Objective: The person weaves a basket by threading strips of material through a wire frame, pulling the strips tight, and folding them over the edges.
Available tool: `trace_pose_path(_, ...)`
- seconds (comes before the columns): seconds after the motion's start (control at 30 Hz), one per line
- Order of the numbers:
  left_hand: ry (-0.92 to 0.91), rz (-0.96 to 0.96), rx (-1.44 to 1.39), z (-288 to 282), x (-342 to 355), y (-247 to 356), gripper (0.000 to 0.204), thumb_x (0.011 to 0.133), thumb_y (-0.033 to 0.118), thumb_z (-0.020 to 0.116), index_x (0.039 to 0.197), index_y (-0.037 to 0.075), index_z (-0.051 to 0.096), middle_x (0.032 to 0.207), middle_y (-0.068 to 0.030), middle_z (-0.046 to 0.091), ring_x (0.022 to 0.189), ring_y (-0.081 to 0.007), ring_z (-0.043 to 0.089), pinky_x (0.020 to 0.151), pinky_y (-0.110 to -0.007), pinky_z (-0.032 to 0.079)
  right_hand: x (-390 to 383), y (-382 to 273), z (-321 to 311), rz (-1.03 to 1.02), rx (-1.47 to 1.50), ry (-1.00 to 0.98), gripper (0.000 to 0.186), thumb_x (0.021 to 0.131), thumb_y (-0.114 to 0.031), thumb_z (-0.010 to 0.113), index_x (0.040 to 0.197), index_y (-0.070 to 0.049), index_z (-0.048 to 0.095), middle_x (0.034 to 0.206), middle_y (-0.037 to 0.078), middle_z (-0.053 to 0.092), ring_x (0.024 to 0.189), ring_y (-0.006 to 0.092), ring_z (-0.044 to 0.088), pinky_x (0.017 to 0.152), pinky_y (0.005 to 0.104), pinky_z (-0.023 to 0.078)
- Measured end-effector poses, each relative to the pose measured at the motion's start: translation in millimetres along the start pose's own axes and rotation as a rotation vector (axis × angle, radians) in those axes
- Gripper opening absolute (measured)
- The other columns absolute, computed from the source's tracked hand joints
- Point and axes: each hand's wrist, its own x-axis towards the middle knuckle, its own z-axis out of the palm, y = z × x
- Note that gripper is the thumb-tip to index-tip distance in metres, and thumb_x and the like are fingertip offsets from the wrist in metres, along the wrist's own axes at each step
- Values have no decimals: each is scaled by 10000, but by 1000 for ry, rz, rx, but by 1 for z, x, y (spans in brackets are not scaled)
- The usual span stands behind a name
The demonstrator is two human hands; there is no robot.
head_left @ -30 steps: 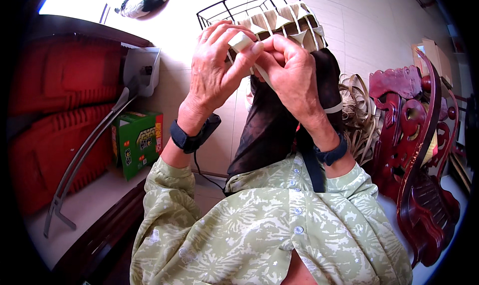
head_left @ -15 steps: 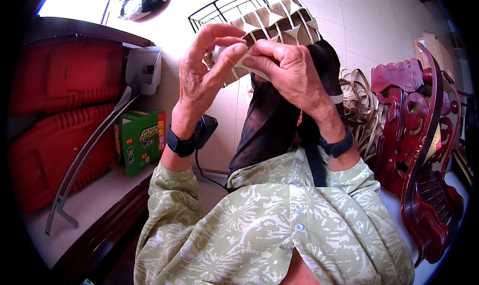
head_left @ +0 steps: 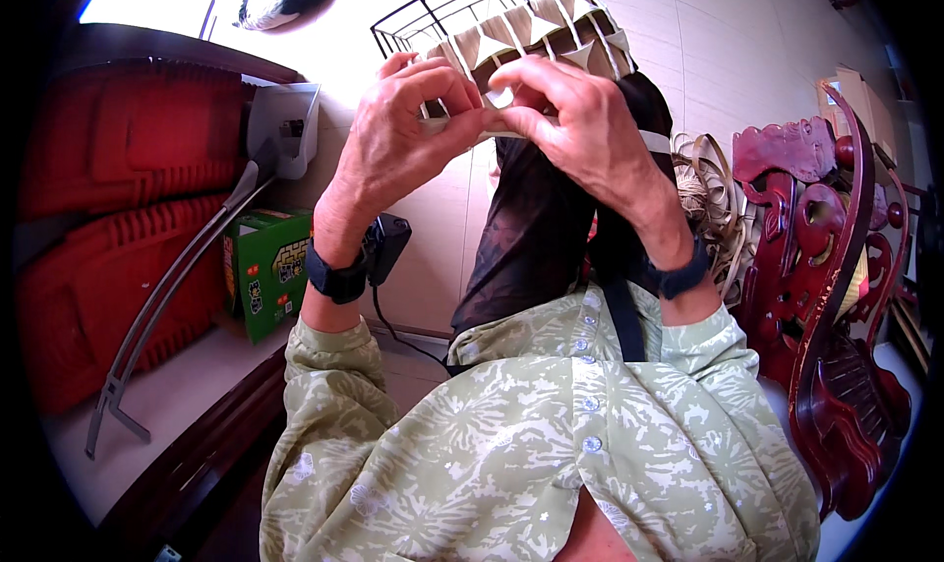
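Note:
A black wire frame (head_left: 428, 16) lies across my knees, its near side wrapped in beige flat strips (head_left: 501, 39) and pale cords. At its near edge my left hand (head_left: 408, 124) is closed, thumb against curled fingers, pinching a beige strip. My right hand (head_left: 575, 119) pinches at the same spot, thumb and forefinger around a looped pale piece of that strip. The two thumb tips nearly meet. My fingers hide most of the strip and how it passes around the frame.
Coiled beige strips and cord (head_left: 708, 203) lie on the floor at right, beside a carved dark red wooden chair (head_left: 821, 267). At left are red cushions (head_left: 128, 178), a green box (head_left: 270, 272) and a long-handled grey dustpan (head_left: 285, 129). A black-and-white animal (head_left: 275, 1) lies far left.
My left hand has turned and curled its fingers down onto the strip. My right fingers have opened slightly into a loop around the pale piece. The frame has shifted slightly.

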Motion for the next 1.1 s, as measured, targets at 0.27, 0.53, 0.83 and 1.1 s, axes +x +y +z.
trace_pose_path(0.27,-22,-95,-85,-5,-3,3,161,830,56,775,763,39,630,797,-1,629,825,-112,575,862,-322,441,-33,-17,-9,35,-136,220,239,803,-127,793,1005,-52,689,893,74,653,831,287,655,728,384,531)
trace_pose_path(0.53,-25,-117,-98,-6,-2,2,163,855,78,778,808,19,634,853,-18,632,850,-116,581,778,-281,464,-17,-10,13,141,162,118,217,825,-91,786,1032,-79,722,920,73,653,821,249,669,724,338,538)
trace_pose_path(0.83,3,-33,-88,-10,-6,-7,147,860,102,778,937,23,682,980,-50,684,886,-137,646,781,-293,531,-16,2,16,134,165,130,93,825,-64,765,910,-63,728,875,73,636,800,257,663,709,344,534)
trace_pose_path(1.1,29,-79,-35,-5,-6,-3,103,826,51,776,860,23,683,923,-53,701,859,-150,666,764,-284,538,-9,-20,12,-15,-30,149,121,798,-91,779,893,-52,715,898,82,658,850,290,637,760,396,530)
